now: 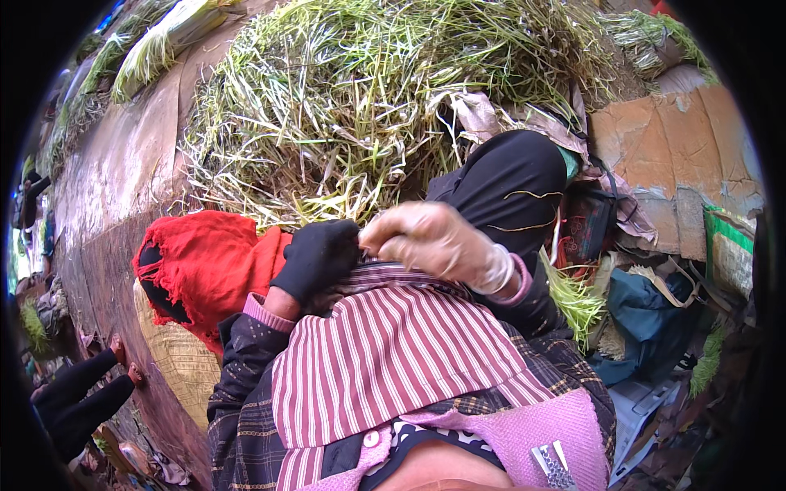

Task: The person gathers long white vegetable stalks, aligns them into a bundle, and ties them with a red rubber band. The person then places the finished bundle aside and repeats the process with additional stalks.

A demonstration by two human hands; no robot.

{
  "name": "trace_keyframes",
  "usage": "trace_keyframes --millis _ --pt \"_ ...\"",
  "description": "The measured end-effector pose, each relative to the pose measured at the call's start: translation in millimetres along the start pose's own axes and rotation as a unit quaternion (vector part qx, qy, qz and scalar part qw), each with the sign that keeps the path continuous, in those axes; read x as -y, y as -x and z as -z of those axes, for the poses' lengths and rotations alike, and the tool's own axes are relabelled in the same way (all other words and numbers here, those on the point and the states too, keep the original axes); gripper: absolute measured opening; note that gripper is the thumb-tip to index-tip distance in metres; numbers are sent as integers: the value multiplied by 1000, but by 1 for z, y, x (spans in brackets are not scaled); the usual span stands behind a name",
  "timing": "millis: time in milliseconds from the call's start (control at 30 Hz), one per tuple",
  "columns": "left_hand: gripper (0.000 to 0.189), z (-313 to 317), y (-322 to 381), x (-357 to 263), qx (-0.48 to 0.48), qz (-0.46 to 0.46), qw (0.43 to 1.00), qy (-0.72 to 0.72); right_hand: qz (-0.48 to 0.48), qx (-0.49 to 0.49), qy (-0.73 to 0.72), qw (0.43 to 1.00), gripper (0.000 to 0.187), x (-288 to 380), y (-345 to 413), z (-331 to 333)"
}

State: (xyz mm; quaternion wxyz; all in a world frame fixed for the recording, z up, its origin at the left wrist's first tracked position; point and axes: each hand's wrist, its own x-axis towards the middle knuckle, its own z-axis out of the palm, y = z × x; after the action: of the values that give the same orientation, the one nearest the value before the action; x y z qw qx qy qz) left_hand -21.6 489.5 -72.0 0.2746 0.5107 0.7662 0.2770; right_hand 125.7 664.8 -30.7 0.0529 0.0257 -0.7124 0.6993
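My left hand (322, 256), in a black knitted glove, is closed in front of my lap. My right hand (436, 242), in a thin translucent glove and blurred by motion, meets it at the fingertips. The fingers hide whatever may be between them. Just below both hands lies a maroon and white striped apron (393, 350). A red fringed cloth (209, 264) drapes over my left knee, beside the black glove. Directly beyond the hands rises a large heap of thin green and yellowed leafy stalks (368, 104).
Brown cardboard (675, 147) lies at the right, above a dark teal bag (651, 319) and a green-edged sack (731, 245). Loose greens (571, 301) hang near my right elbow. At the left, another person's bare feet (126, 362) rest by a brown sheet (116, 258).
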Motion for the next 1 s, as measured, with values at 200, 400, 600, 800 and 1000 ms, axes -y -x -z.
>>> trace_keyframes --millis 200,400,600,800,1000 --pt "25 -1 -4 -3 -55 -13 998 36 -3 101 263 960 28 -31 13 -33" --pt "15 -6 -9 -16 -100 -37 994 2 -43 165 226 959 30 -44 14 -44" --pt "11 1 -6 -17 -86 -54 994 28 -193 22 212 958 30 -41 7 -55" --pt "10 -4 -7 -18 -116 -101 985 81 -160 -24 -42 986 25 -129 4 -73" --pt "13 -4 -5 -15 -65 -61 988 128 31 117 271 955 27 -199 -16 -91"
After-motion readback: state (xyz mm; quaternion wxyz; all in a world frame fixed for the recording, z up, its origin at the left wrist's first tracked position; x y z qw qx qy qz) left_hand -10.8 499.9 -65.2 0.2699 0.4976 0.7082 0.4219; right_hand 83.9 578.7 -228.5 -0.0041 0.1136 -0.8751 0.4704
